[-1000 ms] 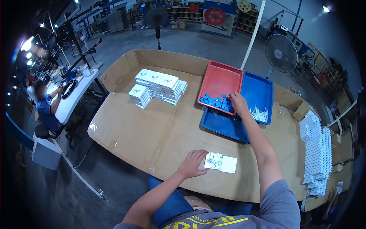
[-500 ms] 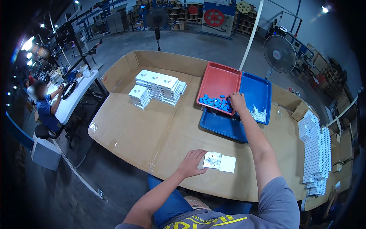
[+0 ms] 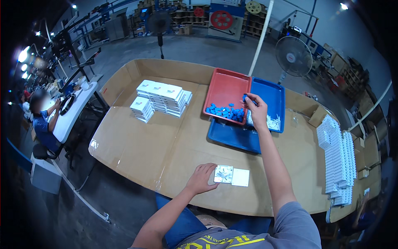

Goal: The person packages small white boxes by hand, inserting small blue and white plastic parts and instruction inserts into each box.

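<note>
An opened small white box (image 3: 223, 174) lies near the table's front edge, several small parts inside and its white lid (image 3: 240, 177) folded out to the right. My left hand (image 3: 202, 179) grips the box's left side between thumb and fingers. Above the right rim of the red tray (image 3: 226, 85), my right hand (image 3: 257, 111) pinches a small blue part (image 3: 245, 98) at its fingertips. A heap of similar blue pieces (image 3: 224, 111) fills the tray's near end. White slim pieces (image 3: 273, 123) lie in the blue tray (image 3: 269, 93) to the right.
Another blue tray (image 3: 234, 137) sits beneath the red one. White boxes (image 3: 161, 97) are stacked at the back left, and long stacks of boxes (image 3: 336, 159) stand at the right. Cardboard walls (image 3: 174, 68) edge the table. A person (image 3: 43, 120) sits at a table on the left.
My right hand has lifted from the heap of blue pieces with one in its fingers. My left hand stays on the box. The whole view has shifted slightly.
</note>
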Demonstrator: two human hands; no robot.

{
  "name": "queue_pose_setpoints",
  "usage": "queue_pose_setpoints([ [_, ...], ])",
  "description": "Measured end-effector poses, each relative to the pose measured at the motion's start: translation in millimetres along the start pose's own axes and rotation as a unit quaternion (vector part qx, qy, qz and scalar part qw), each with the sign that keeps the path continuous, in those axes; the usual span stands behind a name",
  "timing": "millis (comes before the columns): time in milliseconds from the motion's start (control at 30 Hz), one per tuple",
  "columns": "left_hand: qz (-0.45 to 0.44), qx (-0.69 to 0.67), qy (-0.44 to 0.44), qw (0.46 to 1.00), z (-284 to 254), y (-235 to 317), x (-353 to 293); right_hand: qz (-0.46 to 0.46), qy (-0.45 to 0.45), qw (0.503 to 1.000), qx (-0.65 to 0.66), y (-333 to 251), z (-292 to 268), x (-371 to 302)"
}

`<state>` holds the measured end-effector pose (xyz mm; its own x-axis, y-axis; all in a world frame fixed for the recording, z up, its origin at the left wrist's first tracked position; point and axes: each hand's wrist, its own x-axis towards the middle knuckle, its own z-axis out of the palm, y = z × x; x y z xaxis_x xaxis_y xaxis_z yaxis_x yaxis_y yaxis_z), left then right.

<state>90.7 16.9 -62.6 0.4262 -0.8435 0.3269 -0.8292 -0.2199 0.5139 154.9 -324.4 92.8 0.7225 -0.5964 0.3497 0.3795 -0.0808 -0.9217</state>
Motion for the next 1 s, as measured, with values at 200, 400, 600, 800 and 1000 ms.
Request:
queue_pose_setpoints([
  [200,0.019,-0.011,0.012,1.000,6.1,0.4,9.2,-0.152,-0.034,0.987,-0.033,-92.6,-8.1,-64.7],
  [400,0.014,0.005,0.000,1.000,-1.3,6.1,8.3,-0.187,-0.037,0.980,-0.057,-145.3,-8.0,-105.2],
  [600,-0.007,-0.024,-0.003,1.000,10.9,6.3,-4.5,-0.138,-0.044,0.984,-0.105,-102.6,-30.4,-120.8],
  [800,0.011,-0.029,0.014,0.999,7.6,2.2,5.8,0.212,0.051,0.975,0.052,-1.7,-35.9,-221.1],
  [1000,-0.002,-0.025,0.006,1.000,7.3,-4.1,11.7,0.309,0.118,0.940,0.087,30.4,-51.3,-289.7],
])
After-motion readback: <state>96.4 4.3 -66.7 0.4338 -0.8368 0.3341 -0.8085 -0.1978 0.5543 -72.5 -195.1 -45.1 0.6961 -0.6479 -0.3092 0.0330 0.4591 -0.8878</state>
